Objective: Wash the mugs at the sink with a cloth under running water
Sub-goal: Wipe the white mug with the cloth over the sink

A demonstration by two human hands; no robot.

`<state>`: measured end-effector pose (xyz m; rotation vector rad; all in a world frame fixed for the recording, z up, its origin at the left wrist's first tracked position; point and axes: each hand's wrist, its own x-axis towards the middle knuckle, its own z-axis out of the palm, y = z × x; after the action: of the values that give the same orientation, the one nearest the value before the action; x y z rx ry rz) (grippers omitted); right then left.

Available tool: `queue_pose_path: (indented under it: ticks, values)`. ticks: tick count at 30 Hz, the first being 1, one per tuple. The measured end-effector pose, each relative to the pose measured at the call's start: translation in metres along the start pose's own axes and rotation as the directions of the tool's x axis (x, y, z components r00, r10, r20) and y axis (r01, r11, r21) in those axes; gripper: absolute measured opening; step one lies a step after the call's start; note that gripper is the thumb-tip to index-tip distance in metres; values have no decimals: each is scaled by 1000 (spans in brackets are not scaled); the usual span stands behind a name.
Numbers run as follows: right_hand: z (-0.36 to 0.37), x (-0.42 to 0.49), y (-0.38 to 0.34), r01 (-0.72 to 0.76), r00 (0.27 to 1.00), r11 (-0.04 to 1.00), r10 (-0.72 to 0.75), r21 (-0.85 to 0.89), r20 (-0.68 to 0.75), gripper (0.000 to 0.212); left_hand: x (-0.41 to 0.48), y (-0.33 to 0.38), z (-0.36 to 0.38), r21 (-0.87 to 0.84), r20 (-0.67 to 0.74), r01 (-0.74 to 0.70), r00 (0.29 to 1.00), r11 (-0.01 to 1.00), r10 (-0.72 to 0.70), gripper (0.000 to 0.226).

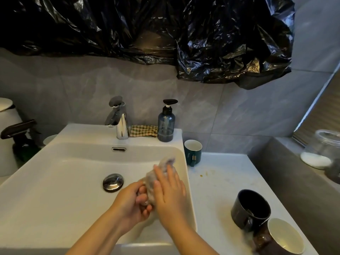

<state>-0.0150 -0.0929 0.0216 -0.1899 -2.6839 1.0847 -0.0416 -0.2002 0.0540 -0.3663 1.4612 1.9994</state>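
Left hand (132, 201) clenched round grey cloth (165, 163) (mostly hidden, blurred), right hand (170, 188) flat against it, over sink (55, 181).

Upper wall: crumpled black plastic sheeting (165, 34) is hung across, glossy, sagging lower at right. A grey tiled wall (220, 111) is seen beneath it.

Rear centre: a blue translucent pump bottle (166, 124) with a black pump is stood upright. A green-and-cream checked rag (143, 131) is laid against its left side.

Far left: a dark spray bottle (20, 137) with a black trigger is set before a white lidded container (7, 122).

Right: a glass jar (323, 150) holding something white is placed on a grey ledge (285, 172). Brownish specks (204, 174) are noted on the white worktop (220, 190).
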Motion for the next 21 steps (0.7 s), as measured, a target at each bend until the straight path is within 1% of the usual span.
queue_pose_path:
  ticks: [1, 2, 3, 4, 5, 6, 7, 8, 9, 11, 12, 13, 14, 15, 16, 17, 18, 19, 20, 21]
  values:
    - [-2, 3, -1, -65, 996, 993, 71, 101, -47, 46, 0, -1, -1, 18, 3, 2, 1000, 1000, -2, 44]
    - [-2, 5, 0, -119, 989, 983, 129, 142, -66, 44, 1, -1, -3, 13, -1, -3, 1000, 1000, 3, 43]
    - [-1, 5, 0, -123, 991, 988, 127, 95, -37, 45, 2, -1, -4, -13, -11, -9, 1000, 1000, 9, 41]
    - [0, 4, -3, -91, 994, 996, 91, -15, 55, 48, 4, -1, -6, -55, -29, -17, 999, 998, 15, 40]
    - [2, 3, -4, 11, 990, 989, 11, -148, 142, 50, 6, 0, -7, -100, -46, -29, 999, 995, 24, 37]
    - [3, 1, -6, 114, 970, 970, -62, -215, 235, 51, 6, 1, -9, -135, -52, -42, 998, 990, 36, 35]
    - [2, 1, -7, 165, 955, 959, -97, -231, 281, 50, 7, 1, -11, -155, -52, -46, 998, 987, 39, 34]
    - [2, 4, -5, 163, 962, 963, -107, -215, 250, 49, 6, 1, -13, -141, -38, -35, 999, 989, 30, 36]
    - [3, 7, -3, 141, 978, 970, -106, -196, 180, 48, 5, 0, -15, -104, -15, -15, 1000, 994, 13, 40]
    - [3, 13, -1, -5, 1000, 996, 5, -93, -6, 46, 5, -1, -17, -25, 11, 8, 1000, 1000, -8, 49]
    - [4, 14, -1, -63, 998, 996, 61, -62, -21, 45, 6, -1, -18, -13, 10, 6, 1000, 1000, -6, 52]
    - [5, 13, -4, -68, 997, 992, 70, -105, 17, 45, 7, -1, -17, -20, 6, 5, 1000, 1000, -5, 54]
    - [7, 10, -7, -15, 995, 981, 34, -194, 91, 46, 7, 0, -16, -47, 2, 3, 1000, 999, -3, 55]
    - [9, 7, -8, 69, 987, 962, -27, -264, 158, 47, 7, 2, -14, -83, 0, -2, 1000, 997, 2, 54]
    - [10, 6, -7, 127, 980, 951, -77, -281, 184, 46, 7, 3, -14, -102, 4, -5, 1000, 995, 5, 52]
    - [9, 6, -4, 152, 979, 951, -108, -268, 171, 47, 8, 4, -14, -90, 16, -5, 1000, 996, 6, 50]
    - [8, 8, -2, 144, 985, 964, -118, -224, 125, 49, 7, 5, -14, -44, 34, -7, 999, 999, 8, 48]
    - [6, 10, -1, 88, 995, 989, -82, -119, 53, 50, 7, 5, -15, 16, 54, -10, 999, 1000, 9, 48]
    - [6, 13, 0, -3, 1000, 999, 5, 51, -30, 48, 6, 6, -15, 65, 69, -12, 998, 998, 8, 50]
    - [5, 15, 1, -78, 993, 976, 94, 201, -71, 46, 7, 6, -17, 93, 79, -12, 997, 996, 4, 51]
